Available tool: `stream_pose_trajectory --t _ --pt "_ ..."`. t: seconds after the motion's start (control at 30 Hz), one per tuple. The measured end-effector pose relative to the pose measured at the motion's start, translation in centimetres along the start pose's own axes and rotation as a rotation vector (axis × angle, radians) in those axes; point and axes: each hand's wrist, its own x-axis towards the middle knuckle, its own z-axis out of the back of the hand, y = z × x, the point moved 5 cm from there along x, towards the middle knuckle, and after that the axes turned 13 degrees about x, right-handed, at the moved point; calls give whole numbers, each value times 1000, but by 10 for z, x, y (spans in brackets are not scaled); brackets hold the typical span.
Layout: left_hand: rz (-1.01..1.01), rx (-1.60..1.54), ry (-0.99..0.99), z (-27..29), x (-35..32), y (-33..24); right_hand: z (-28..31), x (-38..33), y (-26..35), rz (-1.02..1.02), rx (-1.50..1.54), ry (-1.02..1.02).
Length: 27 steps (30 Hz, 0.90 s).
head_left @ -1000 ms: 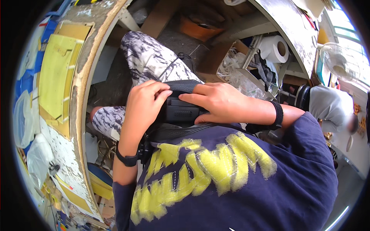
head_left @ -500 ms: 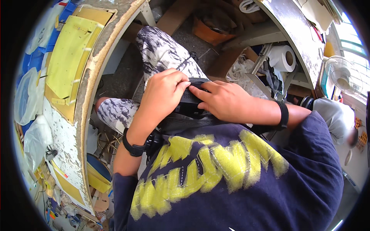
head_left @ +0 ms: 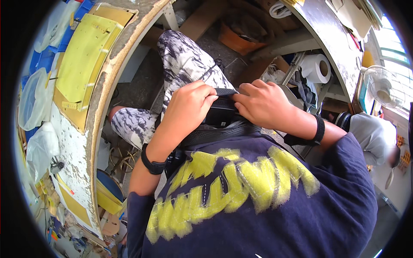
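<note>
A black waist bag (head_left: 232,131) sits on my lap against my dark shirt, its mouth spread apart. Inside it a dark, smooth boxy object (head_left: 220,112) shows in part; its kind I cannot make out. With thumb and fingers my left hand (head_left: 192,101) pinches the left end of the bag's far edge. My right hand (head_left: 263,103) grips the same edge farther right, fingers curled over it. Between the two hands a strip of the black rim stands raised.
On the left, a worn bench (head_left: 73,146) carries yellow sheets (head_left: 84,60), blue bins and plastic bags. An orange tub (head_left: 241,38) stands on the floor beyond my knees. To the right are a white roll (head_left: 316,68), a fan (head_left: 380,86) and another person in a grey garment (head_left: 372,135).
My hands have moved slightly apart, the right one farther right. The bag's mouth is wider, and more of the dark object inside shows.
</note>
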Motion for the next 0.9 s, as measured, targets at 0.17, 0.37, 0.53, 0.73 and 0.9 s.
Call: stream_pose_trajectory --t 0.17,0.37,0.53,0.73,0.9 --pt "-39 25 79 -4 3 -4 0 -8 -12 255 -150 -37" --pt "-35 82 74 -2 2 -4 -10 -4 -28 208 209 27" --pt "-9 38 85 0 2 -1 -3 3 -39 -45 631 -134" --pt "-7 7 66 0 7 -1 8 5 -45 -87 692 -111" --pt "72 -8 130 -2 7 5 6 9 -47 -123 702 -96"
